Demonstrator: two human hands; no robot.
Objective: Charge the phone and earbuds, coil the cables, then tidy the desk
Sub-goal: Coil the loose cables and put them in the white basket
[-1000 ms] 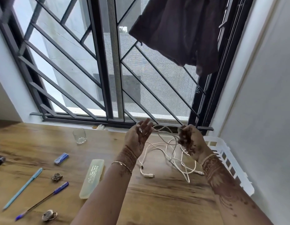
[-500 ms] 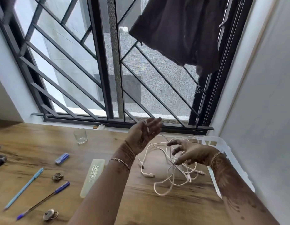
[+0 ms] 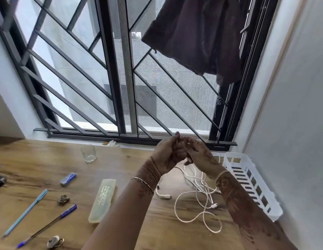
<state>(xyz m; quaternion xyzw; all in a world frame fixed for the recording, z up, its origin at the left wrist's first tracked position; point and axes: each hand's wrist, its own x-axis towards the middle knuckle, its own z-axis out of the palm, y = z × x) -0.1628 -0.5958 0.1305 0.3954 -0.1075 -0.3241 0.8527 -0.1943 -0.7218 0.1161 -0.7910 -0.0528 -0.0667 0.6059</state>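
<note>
White cable [image 3: 198, 195] lies mostly as a loose tangle on the surface [image 3: 121, 159] beside the white basket [image 3: 247, 160]. Its upper strands rise to the left hand [image 3: 166, 156], whose fingers [image 3: 176, 139] stand straight and together, in our judgement as a former for coiling. Right hand [image 3: 202, 157], spread over the tangle half a second ago, now meets the left; whether its fingers pinch the cable we cannot tell.

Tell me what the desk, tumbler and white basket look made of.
Desk: wood or wood-look laminate, matte, brown grain and knots. Tumbler: seemingly clear glass, desk shows through. Basket: likely white moulded plastic, slotted walls.
</note>
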